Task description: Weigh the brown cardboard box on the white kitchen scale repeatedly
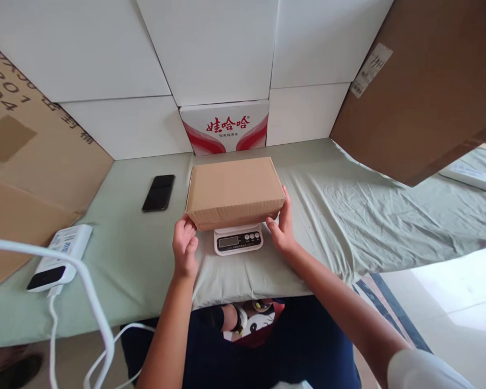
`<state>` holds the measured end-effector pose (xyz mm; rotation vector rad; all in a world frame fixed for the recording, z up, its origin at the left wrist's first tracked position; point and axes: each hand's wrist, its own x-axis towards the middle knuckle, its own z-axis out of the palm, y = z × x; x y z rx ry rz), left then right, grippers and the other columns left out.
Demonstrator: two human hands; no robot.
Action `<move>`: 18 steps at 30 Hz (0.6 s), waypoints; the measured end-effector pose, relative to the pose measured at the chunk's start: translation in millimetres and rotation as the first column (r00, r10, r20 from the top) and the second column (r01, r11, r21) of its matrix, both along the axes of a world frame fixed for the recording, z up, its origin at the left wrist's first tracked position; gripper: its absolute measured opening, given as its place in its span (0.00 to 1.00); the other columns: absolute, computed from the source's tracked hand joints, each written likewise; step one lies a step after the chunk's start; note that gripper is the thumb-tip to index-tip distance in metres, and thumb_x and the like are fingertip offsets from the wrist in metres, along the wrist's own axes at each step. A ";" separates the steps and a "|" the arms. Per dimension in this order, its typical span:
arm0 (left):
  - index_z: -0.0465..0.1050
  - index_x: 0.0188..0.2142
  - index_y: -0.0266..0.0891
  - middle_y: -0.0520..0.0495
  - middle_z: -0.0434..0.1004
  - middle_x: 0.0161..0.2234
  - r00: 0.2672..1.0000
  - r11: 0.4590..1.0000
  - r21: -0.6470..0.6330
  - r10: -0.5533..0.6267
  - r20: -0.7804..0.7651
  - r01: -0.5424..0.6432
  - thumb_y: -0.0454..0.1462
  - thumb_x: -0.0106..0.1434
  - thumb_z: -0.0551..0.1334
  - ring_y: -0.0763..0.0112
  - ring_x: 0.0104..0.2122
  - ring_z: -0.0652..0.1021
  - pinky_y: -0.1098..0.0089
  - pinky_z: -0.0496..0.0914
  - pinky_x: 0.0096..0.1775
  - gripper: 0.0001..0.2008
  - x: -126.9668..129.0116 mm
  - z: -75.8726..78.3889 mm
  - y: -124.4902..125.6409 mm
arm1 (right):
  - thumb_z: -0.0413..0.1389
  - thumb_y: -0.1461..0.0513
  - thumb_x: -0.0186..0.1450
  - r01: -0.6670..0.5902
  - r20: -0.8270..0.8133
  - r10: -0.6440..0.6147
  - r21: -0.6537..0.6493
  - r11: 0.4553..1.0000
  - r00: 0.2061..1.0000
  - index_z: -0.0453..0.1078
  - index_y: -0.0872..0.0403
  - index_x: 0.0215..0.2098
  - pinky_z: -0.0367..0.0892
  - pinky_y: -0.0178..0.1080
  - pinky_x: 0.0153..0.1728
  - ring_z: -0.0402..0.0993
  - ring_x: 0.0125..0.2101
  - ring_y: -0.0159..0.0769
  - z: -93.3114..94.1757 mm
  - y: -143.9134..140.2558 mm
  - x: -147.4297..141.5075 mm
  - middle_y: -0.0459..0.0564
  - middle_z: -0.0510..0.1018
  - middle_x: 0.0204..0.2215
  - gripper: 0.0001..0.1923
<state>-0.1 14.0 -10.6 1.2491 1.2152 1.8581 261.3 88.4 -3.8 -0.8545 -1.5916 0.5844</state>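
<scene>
A closed brown cardboard box [235, 186] sits over a small white kitchen scale [238, 241]; whether it rests on the scale's plate or is held just above, I cannot tell. The scale's dark display and round buttons face me, and the rest of it is hidden under the box. My left hand [185, 243] grips the box's near left corner, fingers tucked under the edge. At the near right corner, my right hand [281, 224] has its fingers along the side and the thumb at the front.
A black phone [159, 193] lies left of the box. Further left are a white power strip [60, 258] and a white cable [85, 275]. A printed white carton [229, 127] stands behind, among white panels [222, 48]. Large cardboard sheets [425, 92] flank the green cloth [316, 216].
</scene>
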 end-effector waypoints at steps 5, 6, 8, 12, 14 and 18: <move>0.73 0.60 0.44 0.36 0.79 0.58 1.000 1.000 -0.014 0.007 0.023 -0.007 0.53 0.60 0.68 0.47 0.62 0.77 0.51 0.69 0.62 0.32 0.9 1.0 -3.0 | 0.50 0.38 0.71 0.023 0.007 -0.023 -0.006 1.000 1.000 0.41 0.41 0.78 0.59 0.67 0.70 0.59 0.69 0.60 1.9 -5.8 -4.0 0.58 0.59 0.70 0.45; 0.73 0.60 0.44 0.36 0.79 0.58 1.000 1.000 -0.014 0.015 0.026 -0.014 0.54 0.61 0.67 0.47 0.62 0.77 0.51 0.69 0.62 0.32 0.9 1.4 -2.7 | 0.50 0.38 0.71 0.020 0.018 -0.020 -0.002 1.000 1.000 0.41 0.41 0.78 0.60 0.66 0.70 0.59 0.69 0.59 1.9 -4.9 -4.6 0.58 0.60 0.70 0.45; 0.73 0.60 0.44 0.36 0.79 0.58 0.999 1.000 -0.019 0.025 0.026 -0.024 0.55 0.61 0.67 0.47 0.62 0.77 0.50 0.70 0.62 0.32 1.0 2.0 -2.2 | 0.49 0.38 0.71 0.019 0.035 -0.019 -0.002 1.000 0.999 0.40 0.41 0.78 0.61 0.65 0.69 0.59 0.69 0.59 1.6 -3.4 -5.2 0.58 0.61 0.69 0.45; 0.73 0.60 0.44 0.36 0.79 0.58 0.999 0.999 -0.016 0.031 0.022 -0.030 0.55 0.61 0.66 0.47 0.61 0.78 0.50 0.70 0.62 0.32 1.5 2.8 -1.6 | 0.50 0.38 0.71 0.032 0.028 -0.032 0.015 0.999 0.999 0.41 0.41 0.78 0.59 0.64 0.71 0.58 0.70 0.58 0.1 -2.0 -5.2 0.57 0.61 0.69 0.44; 0.72 0.60 0.44 0.36 0.79 0.58 0.999 0.999 -0.004 0.032 0.019 -0.031 0.54 0.61 0.67 0.48 0.61 0.78 0.51 0.70 0.62 0.32 2.0 3.4 -1.3 | 0.51 0.38 0.71 0.020 0.005 -0.020 0.012 1.000 1.000 0.42 0.41 0.78 0.58 0.65 0.71 0.58 0.70 0.58 -0.5 -1.6 -5.1 0.57 0.61 0.70 0.44; 0.72 0.60 0.43 0.35 0.79 0.58 0.999 0.999 -0.003 0.036 -0.001 -0.036 0.54 0.62 0.66 0.47 0.62 0.77 0.50 0.70 0.63 0.32 2.3 4.5 -0.7 | 0.52 0.38 0.70 0.005 -0.034 -0.006 -0.025 1.000 0.999 0.44 0.41 0.77 0.56 0.65 0.72 0.56 0.71 0.59 -0.4 -1.4 -4.6 0.57 0.60 0.71 0.44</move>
